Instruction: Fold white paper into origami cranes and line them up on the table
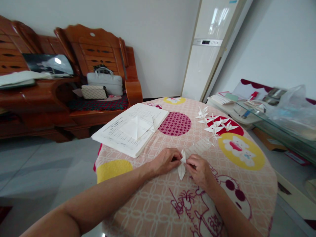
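A small folded piece of white paper (182, 165) stands between my two hands on the round table's patterned cloth (172, 204). My left hand (166, 160) pinches its left side, fingers closed on it. Pressed against the other side, my right hand (199, 169) also pinches the paper. Both forearms reach in from the bottom of the view. Several finished white paper cranes (214, 123) lie on the far right part of the cloth.
A stack of printed sheets (128, 130) with a folded white square on top lies at the table's left. Beyond are wooden chairs (96, 56) with bags, a tall white air conditioner (209, 49), and a cluttered glass shelf (269, 112) at right.
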A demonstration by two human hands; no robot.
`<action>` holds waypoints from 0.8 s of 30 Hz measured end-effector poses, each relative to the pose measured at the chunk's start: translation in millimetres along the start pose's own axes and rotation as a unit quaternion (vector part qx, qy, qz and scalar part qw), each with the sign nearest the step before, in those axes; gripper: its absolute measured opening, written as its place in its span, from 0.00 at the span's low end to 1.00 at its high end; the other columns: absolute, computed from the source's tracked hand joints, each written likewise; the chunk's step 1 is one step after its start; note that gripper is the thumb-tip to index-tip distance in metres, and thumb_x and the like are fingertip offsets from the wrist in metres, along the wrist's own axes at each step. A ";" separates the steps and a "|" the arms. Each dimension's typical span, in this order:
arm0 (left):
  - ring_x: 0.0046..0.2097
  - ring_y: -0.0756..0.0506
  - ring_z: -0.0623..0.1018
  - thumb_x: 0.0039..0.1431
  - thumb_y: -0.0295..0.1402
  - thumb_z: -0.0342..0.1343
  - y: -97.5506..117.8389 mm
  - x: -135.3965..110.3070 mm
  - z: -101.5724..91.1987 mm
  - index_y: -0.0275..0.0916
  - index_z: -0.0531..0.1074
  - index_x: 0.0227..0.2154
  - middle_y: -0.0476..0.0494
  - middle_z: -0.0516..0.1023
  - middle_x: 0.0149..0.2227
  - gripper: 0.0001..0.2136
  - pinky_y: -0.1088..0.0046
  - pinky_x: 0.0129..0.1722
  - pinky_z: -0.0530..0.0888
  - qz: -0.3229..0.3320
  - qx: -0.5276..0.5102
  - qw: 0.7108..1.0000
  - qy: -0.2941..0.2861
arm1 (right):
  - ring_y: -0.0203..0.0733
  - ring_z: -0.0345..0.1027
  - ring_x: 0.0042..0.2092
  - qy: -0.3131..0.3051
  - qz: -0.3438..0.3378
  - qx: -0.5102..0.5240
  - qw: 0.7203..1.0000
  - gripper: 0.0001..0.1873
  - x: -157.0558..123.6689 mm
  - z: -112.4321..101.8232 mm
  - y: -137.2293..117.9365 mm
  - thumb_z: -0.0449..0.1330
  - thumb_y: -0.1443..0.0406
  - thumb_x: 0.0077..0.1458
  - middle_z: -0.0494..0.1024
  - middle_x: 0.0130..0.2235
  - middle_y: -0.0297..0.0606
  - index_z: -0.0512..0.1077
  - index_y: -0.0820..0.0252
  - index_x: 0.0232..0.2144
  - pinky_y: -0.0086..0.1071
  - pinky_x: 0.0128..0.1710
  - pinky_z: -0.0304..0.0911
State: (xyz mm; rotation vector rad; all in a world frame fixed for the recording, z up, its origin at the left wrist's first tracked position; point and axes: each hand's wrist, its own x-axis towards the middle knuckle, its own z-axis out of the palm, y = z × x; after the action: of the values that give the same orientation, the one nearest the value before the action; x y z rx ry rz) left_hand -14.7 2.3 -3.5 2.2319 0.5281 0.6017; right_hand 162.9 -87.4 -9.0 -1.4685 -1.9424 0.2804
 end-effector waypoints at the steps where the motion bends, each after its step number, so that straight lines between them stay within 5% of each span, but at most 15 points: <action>1: 0.35 0.50 0.74 0.52 0.22 0.55 0.2 0.7 0.0 0.34 0.74 0.25 0.45 0.77 0.34 0.04 0.76 0.37 0.69 -0.011 0.000 1.000 0.004 | 0.37 0.62 0.30 -0.001 0.003 0.001 1.000 0.13 0.8 0.0 0.3 0.57 0.73 0.53 0.66 0.25 0.33 0.65 0.59 0.18 0.29 0.30 0.55; 14: 0.29 0.52 0.69 0.52 0.26 0.54 1.4 6.9 -2.4 0.33 0.73 0.25 0.49 0.73 0.27 0.04 0.78 0.28 0.63 -0.073 0.018 0.997 0.003 | 0.36 0.62 0.28 0.000 0.032 0.000 0.999 0.10 6.8 -1.0 -0.9 0.58 0.72 0.51 0.66 0.24 0.32 0.67 0.60 0.20 0.28 0.28 0.55; 24: 0.35 0.50 0.72 0.52 0.23 0.56 -3.0 6.0 3.4 0.34 0.74 0.28 0.46 0.74 0.34 0.03 0.77 0.35 0.68 -0.023 -0.007 1.000 -0.010 | 0.36 0.60 0.26 0.001 0.053 -0.002 0.999 0.12 7.1 0.2 -1.9 0.58 0.71 0.50 0.64 0.22 0.31 0.64 0.59 0.18 0.29 0.26 0.52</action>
State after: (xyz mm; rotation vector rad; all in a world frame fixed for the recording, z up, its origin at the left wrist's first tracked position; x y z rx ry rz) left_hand -8.5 5.5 -6.3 2.2031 0.5623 0.5574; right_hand 160.4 -81.6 -5.4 -1.5770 -1.8681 0.3232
